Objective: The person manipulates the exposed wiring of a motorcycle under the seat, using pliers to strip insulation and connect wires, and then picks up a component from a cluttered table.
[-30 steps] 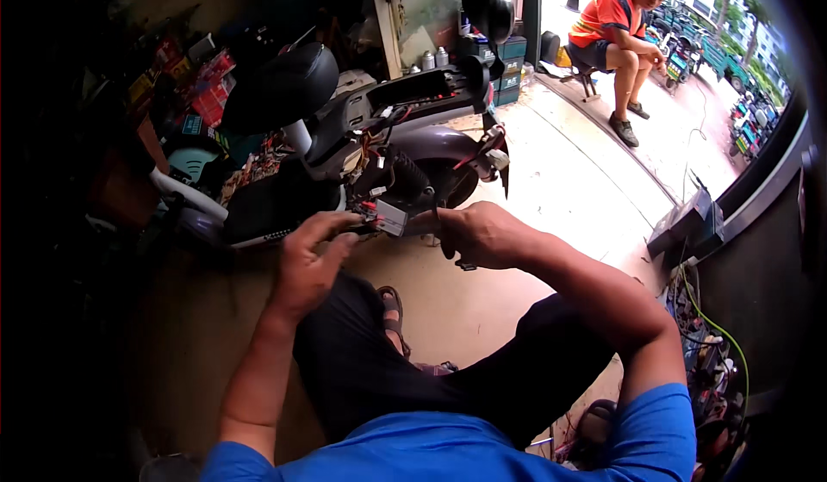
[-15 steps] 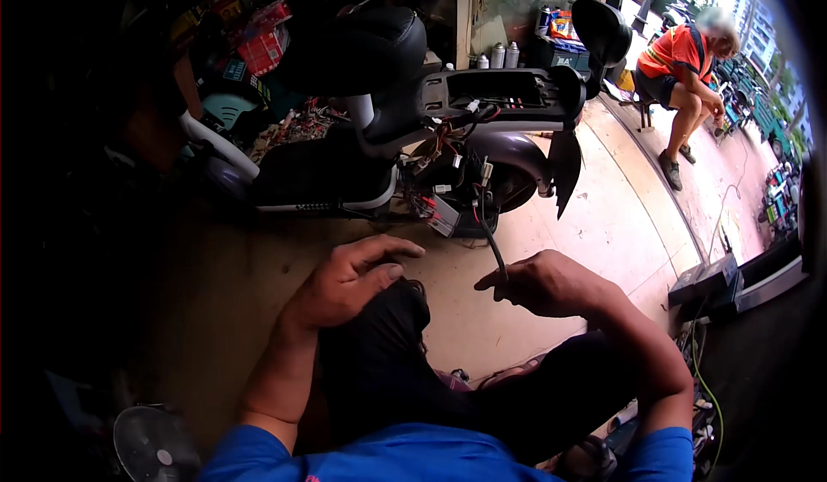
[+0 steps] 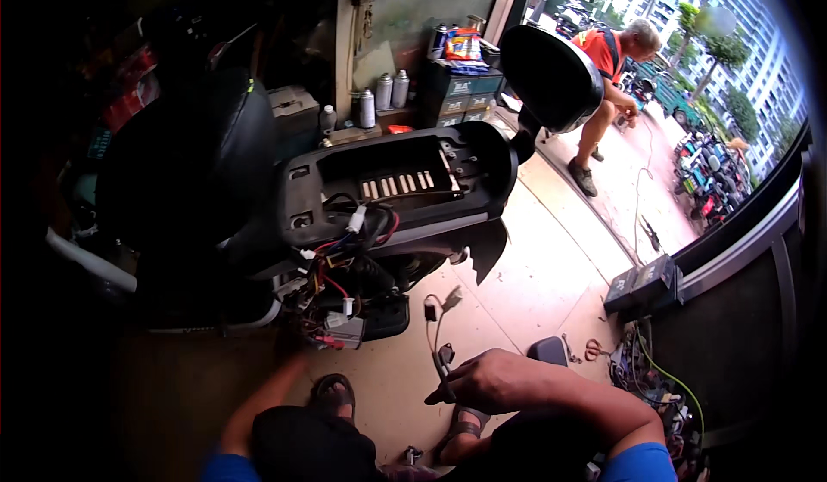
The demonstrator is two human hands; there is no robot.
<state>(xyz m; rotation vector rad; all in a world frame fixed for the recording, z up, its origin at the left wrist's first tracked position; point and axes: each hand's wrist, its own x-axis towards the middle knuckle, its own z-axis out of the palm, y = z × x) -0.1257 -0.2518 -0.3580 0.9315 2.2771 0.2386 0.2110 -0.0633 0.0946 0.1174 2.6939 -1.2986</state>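
indoors, pale floor [image 3: 538, 279], bright doorway [image 3: 633, 198], right hand [image 3: 488, 380] closed on cable [image 3: 437, 368], left hand [image 3: 298, 341] shadowed, grip unclear

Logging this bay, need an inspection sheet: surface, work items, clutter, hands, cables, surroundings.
Surface: pale tiled floor, bright near the doorway, dark at left.
Work items: scooter with an open compartment; grey box with red leads at its side.
Clutter: scissors on the floor; parts heap at right; spray cans beyond the scooter.
Hands: right hand grips a short cable; left hand in shadow near the box, grip unclear.
Cables: scooter wiring exposed, white plugs showing; yellow-green cable over the heap.
Surroundings: seated person in orange by the doorway; parked two-wheelers outside.
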